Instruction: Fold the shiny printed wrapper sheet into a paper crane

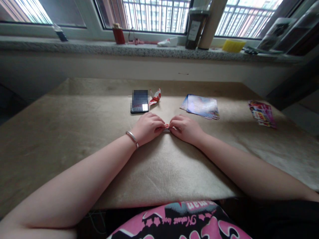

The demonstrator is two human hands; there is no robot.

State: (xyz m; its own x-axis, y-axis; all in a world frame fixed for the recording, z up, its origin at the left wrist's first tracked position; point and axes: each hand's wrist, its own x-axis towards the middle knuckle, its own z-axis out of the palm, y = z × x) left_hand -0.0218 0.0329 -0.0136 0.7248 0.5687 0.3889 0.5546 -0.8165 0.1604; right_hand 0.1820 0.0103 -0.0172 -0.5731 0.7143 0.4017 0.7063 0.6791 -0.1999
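Note:
Both hands meet over the middle of the table (164, 172), pinching a small strip of red-and-white folded paper (166, 126) between them. My left hand (149, 125), with a silver bracelet at the wrist, has its thumb and fingertips closed on the strip's left end. Opposite it, my right hand (185, 128) grips the right end with bent fingers. Most of the strip is hidden by the fingers. Just beyond my left hand lies a dark phone (139, 101), and against its right side stands a red-and-white folded paper piece (156, 97).
A fanned stack of bluish picture cards (202, 106) lies beyond my right hand. Pink-and-red printed packets or cards (263, 114) lie at the far right. Along the granite windowsill (94, 49) stand a red lighter-shaped object (118, 34), a dark jar (195, 30) and a yellow sponge-like block (233, 45).

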